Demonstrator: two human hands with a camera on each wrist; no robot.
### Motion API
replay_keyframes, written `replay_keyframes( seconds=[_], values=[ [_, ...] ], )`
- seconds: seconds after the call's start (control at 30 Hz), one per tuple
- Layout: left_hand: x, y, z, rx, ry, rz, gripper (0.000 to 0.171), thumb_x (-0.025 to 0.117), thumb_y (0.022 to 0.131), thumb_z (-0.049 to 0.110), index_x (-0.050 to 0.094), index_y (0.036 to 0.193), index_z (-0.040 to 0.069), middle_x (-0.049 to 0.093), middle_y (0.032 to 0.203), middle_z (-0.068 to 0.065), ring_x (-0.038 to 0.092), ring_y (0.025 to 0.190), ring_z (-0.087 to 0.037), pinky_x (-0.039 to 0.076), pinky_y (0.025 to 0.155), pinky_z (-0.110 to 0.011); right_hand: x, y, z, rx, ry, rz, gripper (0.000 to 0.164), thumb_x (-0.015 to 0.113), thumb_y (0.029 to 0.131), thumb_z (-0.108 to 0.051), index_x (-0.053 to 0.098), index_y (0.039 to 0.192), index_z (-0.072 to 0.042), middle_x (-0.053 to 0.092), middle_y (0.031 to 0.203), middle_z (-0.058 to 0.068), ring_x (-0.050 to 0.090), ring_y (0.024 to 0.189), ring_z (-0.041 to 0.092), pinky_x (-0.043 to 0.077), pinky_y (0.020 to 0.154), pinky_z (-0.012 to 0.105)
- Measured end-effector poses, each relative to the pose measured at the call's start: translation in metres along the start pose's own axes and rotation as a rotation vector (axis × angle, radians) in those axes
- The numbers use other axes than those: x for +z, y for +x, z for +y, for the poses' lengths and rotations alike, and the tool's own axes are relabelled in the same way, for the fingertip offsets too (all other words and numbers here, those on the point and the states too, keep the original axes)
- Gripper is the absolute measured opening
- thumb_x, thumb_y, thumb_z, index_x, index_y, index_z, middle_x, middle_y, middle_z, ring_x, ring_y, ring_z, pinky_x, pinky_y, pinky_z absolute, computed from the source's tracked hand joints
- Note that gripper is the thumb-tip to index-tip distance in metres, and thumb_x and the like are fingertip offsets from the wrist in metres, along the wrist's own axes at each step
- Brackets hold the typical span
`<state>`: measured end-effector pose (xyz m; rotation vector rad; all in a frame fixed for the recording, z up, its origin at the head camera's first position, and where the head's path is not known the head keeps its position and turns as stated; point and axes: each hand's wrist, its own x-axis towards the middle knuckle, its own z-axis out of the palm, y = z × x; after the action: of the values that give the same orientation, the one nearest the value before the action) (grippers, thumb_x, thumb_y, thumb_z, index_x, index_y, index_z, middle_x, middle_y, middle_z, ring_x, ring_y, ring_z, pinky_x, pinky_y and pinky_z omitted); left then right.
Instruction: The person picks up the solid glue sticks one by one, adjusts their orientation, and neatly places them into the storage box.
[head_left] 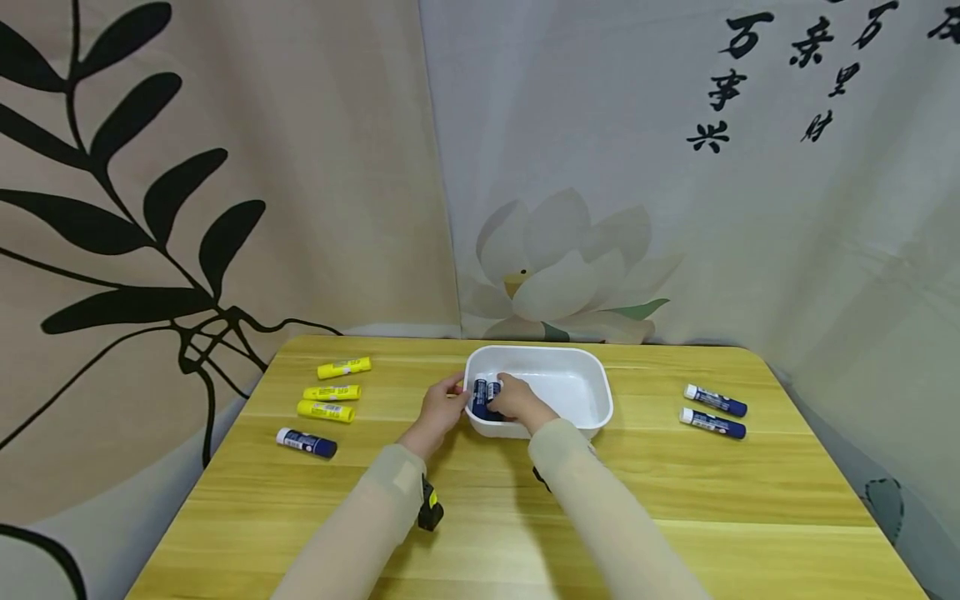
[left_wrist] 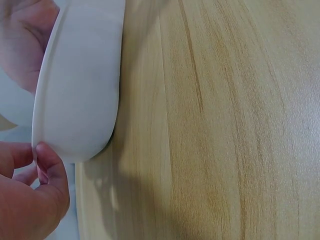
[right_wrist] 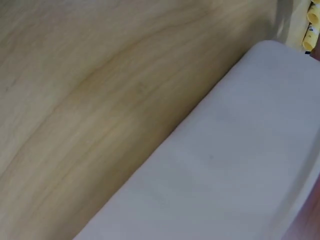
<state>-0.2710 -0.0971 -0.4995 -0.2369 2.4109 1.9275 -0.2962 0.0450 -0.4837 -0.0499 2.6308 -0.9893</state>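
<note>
A white plastic basin [head_left: 573, 392] stands near the table's far edge. My left hand [head_left: 442, 410] pinches its left rim between thumb and finger; the left wrist view shows this hand [left_wrist: 35, 192] on the rim up close. Two dark blue glue sticks lie side by side at the basin's left end, the outer glue stick [head_left: 480, 396] by the wall and the inner glue stick [head_left: 493, 390] beside it. Reaching in over the near rim, my right hand [head_left: 519, 402] holds the inner one, partly covering it. The right wrist view shows mostly the basin's outer wall [right_wrist: 215, 165].
Several yellow glue sticks, one of them a middle yellow stick [head_left: 332, 392], lie on the wooden table [head_left: 465, 533] at left. A blue glue stick [head_left: 306, 442] lies nearer. Two more blue glue sticks [head_left: 715, 400] lie at right. Printed curtains [head_left: 337, 167] hang behind.
</note>
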Motion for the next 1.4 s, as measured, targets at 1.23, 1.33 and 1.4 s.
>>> replay_keyframes(
  seconds=[1.23, 1.33, 1.4],
  values=[
    [-0.001, 0.0, 0.001, -0.023, -0.022, 0.004, 0.04, 0.056, 0.091, 0.002, 0.054, 0.131, 0.001, 0.048, 0.092, -0.006, 0.047, 0.074, -0.013, 0.048, 0.066, -0.025, -0.135, -0.083, 0.126, -0.574, -0.303, 0.329, 0.06, 0.065, 0.088, -0.012, 0.04, 0.143, -0.012, 0.046, 0.133, 0.016, 0.046, 0.121, 0.038, 0.042, 0.096, 0.057],
    [-0.001, 0.001, 0.0, -0.02, -0.028, 0.0, 0.041, 0.056, 0.091, 0.002, 0.054, 0.131, 0.001, 0.048, 0.091, -0.006, 0.047, 0.074, -0.013, 0.048, 0.064, -0.024, -0.145, -0.09, 0.148, -0.602, -0.411, 0.365, 0.061, 0.068, 0.086, -0.011, 0.042, 0.142, -0.012, 0.049, 0.129, 0.016, 0.048, 0.117, 0.038, 0.045, 0.091, 0.057],
    [-0.001, 0.001, 0.0, -0.022, -0.027, -0.001, 0.041, 0.056, 0.091, 0.002, 0.054, 0.132, 0.001, 0.048, 0.091, -0.006, 0.047, 0.074, -0.013, 0.048, 0.065, -0.025, -0.15, -0.092, 0.163, -0.602, -0.452, 0.385, 0.062, 0.069, 0.085, -0.01, 0.042, 0.141, -0.014, 0.05, 0.128, 0.016, 0.049, 0.115, 0.039, 0.046, 0.089, 0.057]
  ],
)
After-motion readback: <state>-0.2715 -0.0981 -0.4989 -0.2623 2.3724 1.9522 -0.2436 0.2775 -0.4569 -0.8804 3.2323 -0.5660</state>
